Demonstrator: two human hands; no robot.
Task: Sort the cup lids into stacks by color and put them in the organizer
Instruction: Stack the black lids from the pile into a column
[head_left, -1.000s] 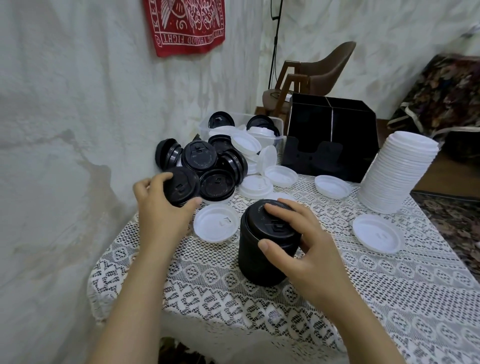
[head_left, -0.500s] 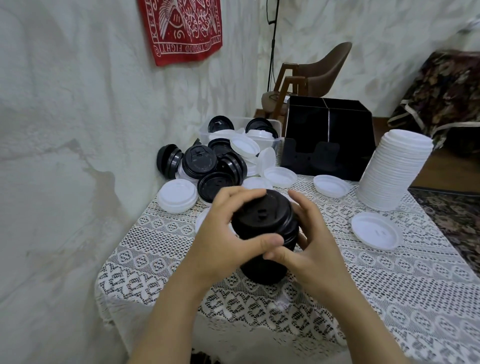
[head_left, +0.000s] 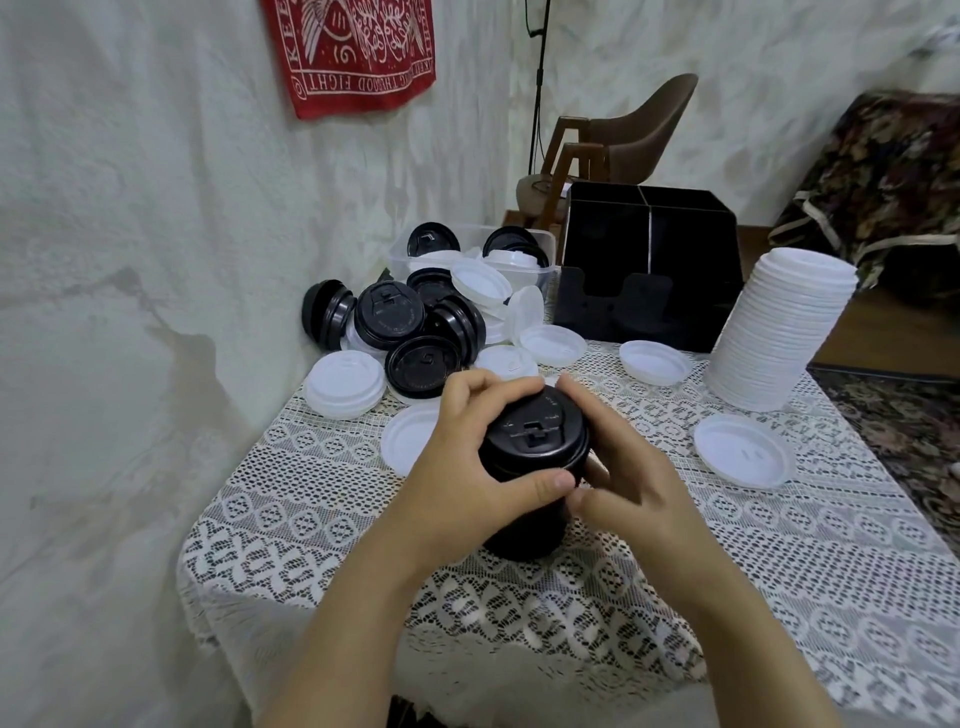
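The tall stack of black plastic cup lids (head_left: 540, 431) stands near the front of the lace-covered table (head_left: 779, 571). The left hand (head_left: 467, 478) and the right hand (head_left: 628, 483) both clamp round its top lid. This seems to be the seating step. Next, I judge, the hands must press it level, then take another black lid from the mixed pile of loose lids (head_left: 395, 322).

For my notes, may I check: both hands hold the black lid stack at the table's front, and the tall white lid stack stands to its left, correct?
Not quite: the head view shows the tall white lid stack to the right of the black lid stack. The rest holds.
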